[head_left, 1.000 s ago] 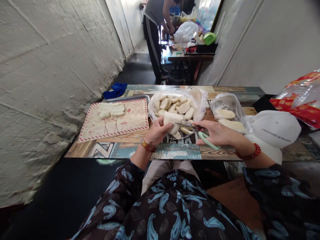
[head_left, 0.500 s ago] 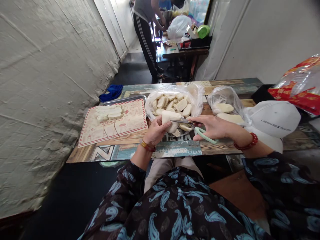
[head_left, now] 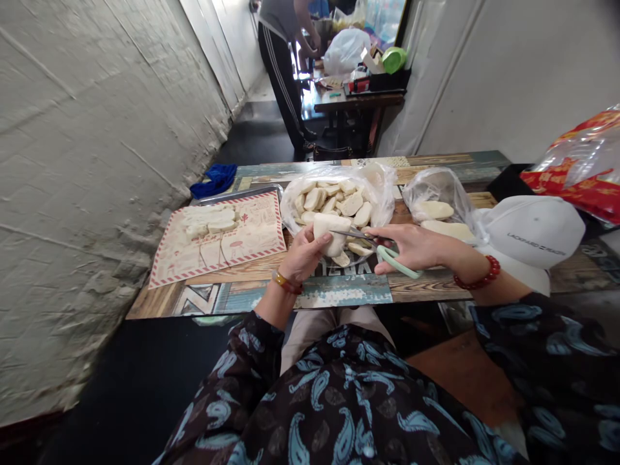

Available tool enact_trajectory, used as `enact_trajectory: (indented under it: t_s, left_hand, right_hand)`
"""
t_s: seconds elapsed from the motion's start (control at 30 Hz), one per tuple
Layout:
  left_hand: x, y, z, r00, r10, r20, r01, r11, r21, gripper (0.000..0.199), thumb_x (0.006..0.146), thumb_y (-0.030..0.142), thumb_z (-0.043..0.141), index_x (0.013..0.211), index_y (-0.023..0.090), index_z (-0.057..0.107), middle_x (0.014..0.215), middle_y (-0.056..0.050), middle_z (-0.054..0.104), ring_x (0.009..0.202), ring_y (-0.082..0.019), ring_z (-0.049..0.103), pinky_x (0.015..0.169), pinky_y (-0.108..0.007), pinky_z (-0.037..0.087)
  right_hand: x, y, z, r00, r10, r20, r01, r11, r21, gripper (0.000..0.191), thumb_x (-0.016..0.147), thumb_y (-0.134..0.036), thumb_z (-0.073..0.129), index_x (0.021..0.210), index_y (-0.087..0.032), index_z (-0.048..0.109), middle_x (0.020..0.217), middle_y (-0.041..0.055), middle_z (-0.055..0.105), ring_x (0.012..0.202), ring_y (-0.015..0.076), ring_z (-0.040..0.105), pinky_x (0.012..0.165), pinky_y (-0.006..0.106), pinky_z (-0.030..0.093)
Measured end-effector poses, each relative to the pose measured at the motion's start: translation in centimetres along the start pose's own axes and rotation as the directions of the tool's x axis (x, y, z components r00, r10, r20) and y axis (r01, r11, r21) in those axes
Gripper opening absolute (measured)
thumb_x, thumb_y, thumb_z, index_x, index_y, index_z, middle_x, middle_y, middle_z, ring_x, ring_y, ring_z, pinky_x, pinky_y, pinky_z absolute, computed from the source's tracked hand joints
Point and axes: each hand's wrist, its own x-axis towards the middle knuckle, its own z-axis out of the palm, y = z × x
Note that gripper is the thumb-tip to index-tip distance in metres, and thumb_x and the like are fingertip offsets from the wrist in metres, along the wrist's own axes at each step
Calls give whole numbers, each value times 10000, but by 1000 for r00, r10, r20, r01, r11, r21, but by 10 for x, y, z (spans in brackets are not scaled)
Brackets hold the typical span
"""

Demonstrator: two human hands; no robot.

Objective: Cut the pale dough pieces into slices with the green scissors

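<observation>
My left hand (head_left: 306,253) is closed around a pale, bread-like piece (head_left: 329,226), held above the near edge of an open clear plastic bag (head_left: 387,187). Scissors (head_left: 384,253) with mint-green handles are in my right hand (head_left: 411,247), their blades lying against the right side of that piece. Whether the blades have cut in, I cannot tell. Cut pale slices (head_left: 352,204) fill the bag behind my hands. Farther right, a second clear bag (head_left: 431,184) holds larger pale pieces (head_left: 448,230).
At the left, a printed paper sheet (head_left: 169,258) on a metal tray (head_left: 271,191) bears several pale pieces (head_left: 220,226). A blue cloth (head_left: 214,179) lies behind it. To the right are a white cap (head_left: 530,229) and a red-and-clear package (head_left: 576,168). Another person (head_left: 281,71) stands beyond the table.
Almost nothing differs. The left hand still holds the pale piece and the right hand the scissors, with the whole view shifted only slightly.
</observation>
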Motion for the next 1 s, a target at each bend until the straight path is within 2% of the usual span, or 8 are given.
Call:
enact_trajectory:
  t_s: [0.2, 0.43, 0.73, 0.87, 1.0]
  left_hand:
    - [0, -1, -2, 1000, 11, 4, -11, 1000, -11, 534, 669, 345, 862, 1127, 152, 668, 1112, -108, 730, 1039, -235, 682, 882, -293, 524]
    - [1, -1, -3, 1000, 19, 1, -19, 1000, -15, 541, 668, 342, 864, 1139, 160, 669, 1151, -109, 721, 1059, -232, 675, 894, -288, 522]
    - [2, -2, -6, 1000, 4, -2, -4, 1000, -8, 523, 675, 360, 857, 1127, 159, 686, 1136, -108, 723, 1021, -225, 677, 854, -281, 522]
    - [2, -2, -5, 1000, 0, -14, 0, 1000, -5, 511, 664, 356, 864, 1102, 159, 687, 1118, -102, 726, 1005, -221, 679, 854, -285, 521]
    - [1, -2, -2, 1000, -10, -13, 10, 1000, -1, 472, 669, 347, 859, 1066, 156, 691, 1072, -88, 735, 951, -201, 684, 820, -270, 527]
  right_hand:
    - [1, -7, -5, 1000, 5, 31, -5, 1000, 4, 842, 662, -554, 790, 1401, -219, 564, 1159, 109, 729, 1063, 332, 681, 907, 412, 531]
    - [3, -6, -3, 999, -6, 33, 6, 1000, -15, 812, 669, -553, 790, 1385, -238, 573, 1168, 97, 730, 1042, 323, 693, 880, 398, 542]
    - [2, -11, -6, 1000, 18, 5, -18, 1000, -12, 751, 686, -534, 790, 1346, -221, 617, 1120, 106, 744, 978, 325, 703, 827, 389, 550]
    - [1, -8, -4, 1000, 20, -21, -20, 1000, -9, 787, 668, -533, 802, 1358, -209, 607, 1143, 115, 736, 1003, 329, 693, 835, 391, 547]
    - [-1, -5, -5, 999, 43, 25, -44, 999, 21, 799, 673, -549, 789, 1373, -216, 596, 1093, 102, 748, 988, 323, 693, 840, 400, 545]
